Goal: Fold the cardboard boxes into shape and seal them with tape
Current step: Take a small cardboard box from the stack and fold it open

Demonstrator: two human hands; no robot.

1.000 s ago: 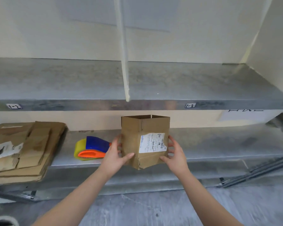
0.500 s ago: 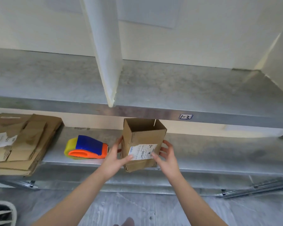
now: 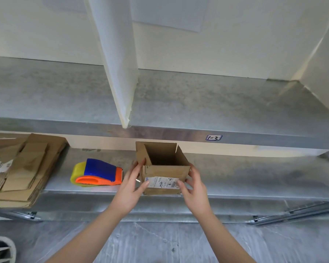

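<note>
A small brown cardboard box [image 3: 166, 170] stands upright on the lower metal shelf [image 3: 245, 177], its top open and a white label on its front face. My left hand [image 3: 132, 184] holds the box's left side, thumb on the front near the label. My right hand [image 3: 193, 184] holds the right side, thumb on the front by the label's right end. A tape dispenser [image 3: 97, 172] in yellow, blue and orange lies on the shelf just left of the box.
A stack of flattened cardboard boxes [image 3: 17, 168] lies at the shelf's left end. An upper metal shelf [image 3: 179, 103] with a white divider [image 3: 120, 63] juts out above the box. Metal rails [image 3: 296, 213] lie low at the right.
The box has come down from mid-air onto the lower shelf, and its open top now faces me. Both hands stayed on its sides. The view has tilted further down.
</note>
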